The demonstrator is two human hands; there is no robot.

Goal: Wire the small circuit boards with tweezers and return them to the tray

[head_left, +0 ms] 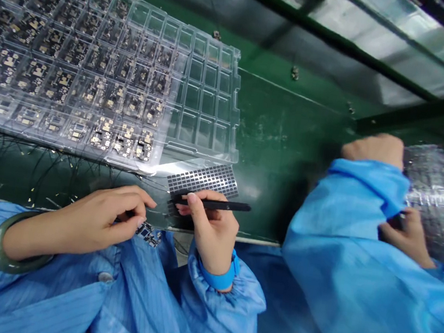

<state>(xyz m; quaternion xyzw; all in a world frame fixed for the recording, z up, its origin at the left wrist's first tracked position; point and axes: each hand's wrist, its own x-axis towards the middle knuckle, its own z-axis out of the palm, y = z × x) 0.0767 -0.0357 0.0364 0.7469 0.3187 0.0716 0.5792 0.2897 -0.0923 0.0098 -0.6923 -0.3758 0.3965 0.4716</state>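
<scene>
My left hand, with a green bangle at the wrist, pinches a small circuit board at the table's front edge. A black pen-shaped tool lies across the fingers of my right hand, which is closed on it. Its right end points away past the knuckles; the left end is near a sheet of small black squares. That sheet lies on the green table just beyond my right hand. A clear tray with many circuit boards in its compartments stands behind my left hand.
Under the filled tray, another clear tray shows bare compartments. Thin black wires run along the left front. At the right a co-worker's blue sleeves and hands are beside a stack of shiny packed trays. A green rail crosses behind.
</scene>
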